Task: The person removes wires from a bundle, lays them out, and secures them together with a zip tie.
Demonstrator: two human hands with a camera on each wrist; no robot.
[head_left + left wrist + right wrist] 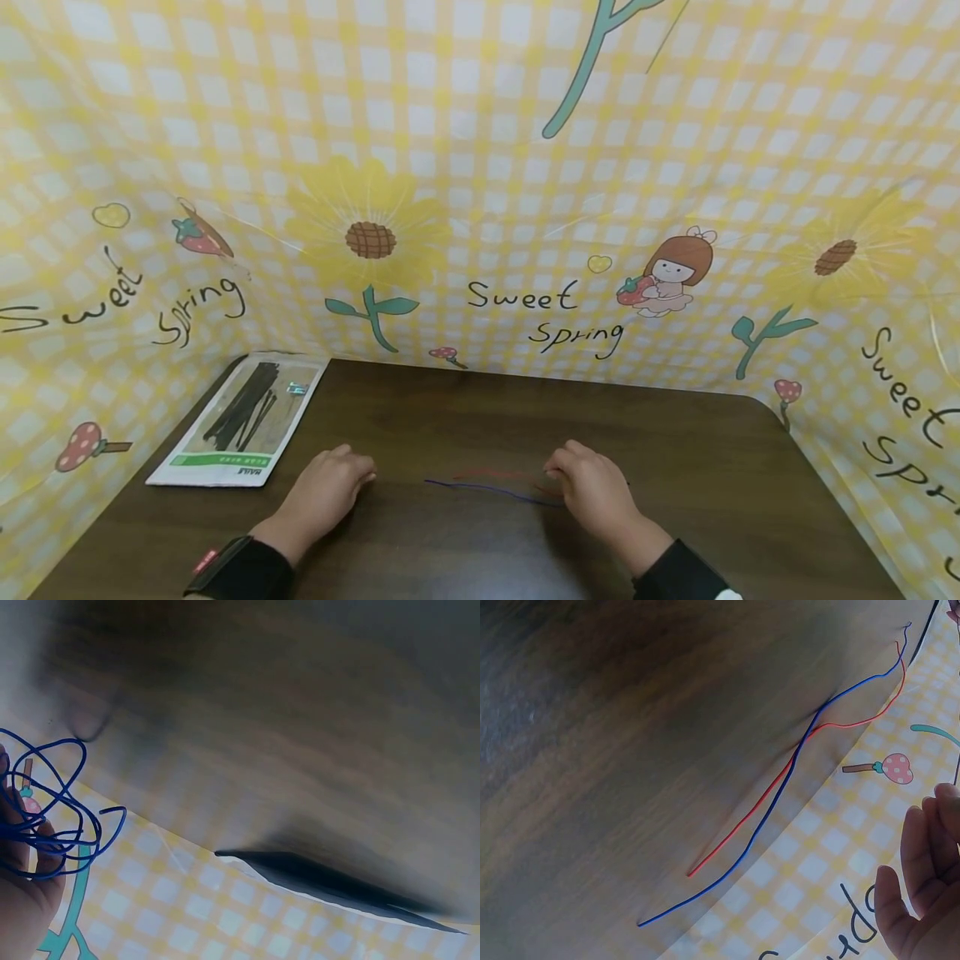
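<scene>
In the left wrist view a loose coil of thin blue wire (64, 825) sits in the fingers of my left hand (322, 496); that coil is hidden in the head view. My right hand (596, 492) is over the right end of two wires on the table. One is a straight-ish blue wire (769, 810), the other a red wire (739, 827); they cross each other. The right fingers are bent, their tips partly cut off by the right wrist view's edge. A thin dark line runs along that edge to the fingertips; what they hold is unclear.
A white packet (292, 433) with a clear window and dark strips inside lies at the back left of the dark wooden table (465, 567). Yellow checked cloth (495, 192) hangs around the back and both sides.
</scene>
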